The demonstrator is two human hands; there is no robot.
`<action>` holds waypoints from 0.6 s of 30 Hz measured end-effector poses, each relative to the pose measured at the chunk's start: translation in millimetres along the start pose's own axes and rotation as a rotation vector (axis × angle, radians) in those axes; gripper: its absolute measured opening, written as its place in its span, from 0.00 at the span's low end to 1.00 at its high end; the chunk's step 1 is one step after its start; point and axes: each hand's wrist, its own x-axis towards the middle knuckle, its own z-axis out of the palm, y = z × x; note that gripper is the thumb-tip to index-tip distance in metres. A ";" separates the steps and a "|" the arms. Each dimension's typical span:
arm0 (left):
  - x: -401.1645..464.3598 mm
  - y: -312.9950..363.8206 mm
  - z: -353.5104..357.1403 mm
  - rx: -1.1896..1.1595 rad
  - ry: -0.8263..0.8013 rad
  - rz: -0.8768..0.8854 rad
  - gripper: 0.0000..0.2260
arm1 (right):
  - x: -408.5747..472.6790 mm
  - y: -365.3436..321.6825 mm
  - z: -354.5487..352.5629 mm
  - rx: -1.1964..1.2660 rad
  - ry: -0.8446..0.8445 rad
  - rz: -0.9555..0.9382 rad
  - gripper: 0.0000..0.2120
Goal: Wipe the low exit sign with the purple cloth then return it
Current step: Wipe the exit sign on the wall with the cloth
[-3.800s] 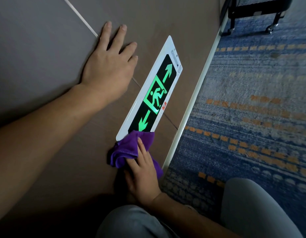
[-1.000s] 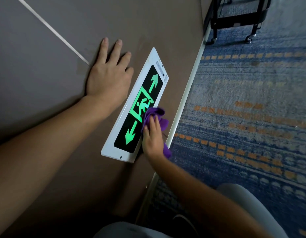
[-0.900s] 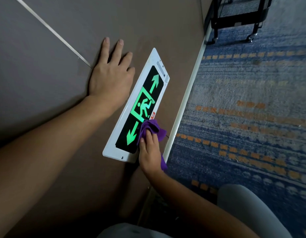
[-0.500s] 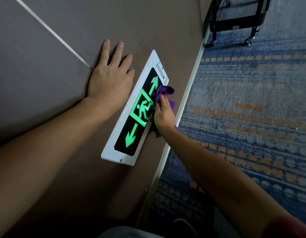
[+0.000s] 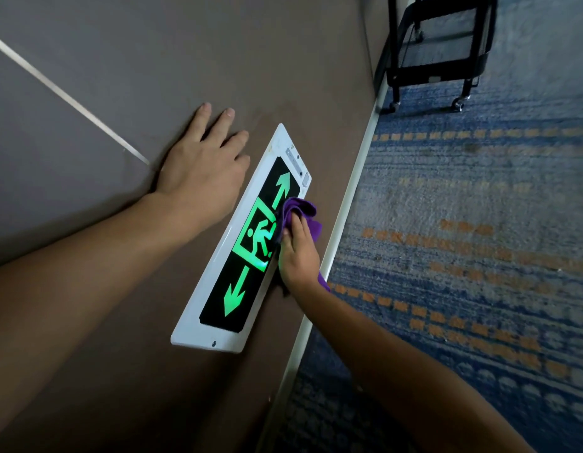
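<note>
The low exit sign (image 5: 218,299) is a long white-framed panel on the brown wall, lit with green arrows and a running figure on black. My right hand (image 5: 298,256) presses the bunched purple cloth (image 5: 300,209) against the sign's lower long edge, beside the running figure. Part of the cloth hangs out below my wrist. My left hand (image 5: 202,173) lies flat on the wall just above the sign, fingers spread, holding nothing.
A white baseboard (image 5: 345,204) runs where the wall meets the blue and orange patterned carpet (image 5: 463,240). A black wheeled cart (image 5: 437,57) stands on the carpet at the far end, close to the wall.
My right hand has slid the cloth back and forth along the sign's lower edge: from the middle toward the near end, up to the far arrow, now back beside the running figure. My left hand stays put.
</note>
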 end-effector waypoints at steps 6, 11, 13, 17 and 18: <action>28.4 -0.4 5.5 0.020 0.018 0.012 0.23 | 75.0 -3.2 -21.9 -0.067 -0.026 0.026 0.23; 26.9 -0.1 9.3 0.045 0.050 0.009 0.24 | 60.6 5.3 -7.5 -0.005 0.004 0.062 0.24; 27.2 0.8 8.9 0.041 0.049 0.007 0.25 | 34.3 8.4 5.6 0.019 0.021 0.063 0.24; 26.8 -0.5 6.7 0.017 0.051 0.008 0.25 | -12.1 15.1 22.9 0.055 0.067 -0.013 0.18; 26.7 -0.5 6.1 0.012 0.053 0.008 0.25 | -12.1 15.1 23.3 0.076 0.071 -0.012 0.17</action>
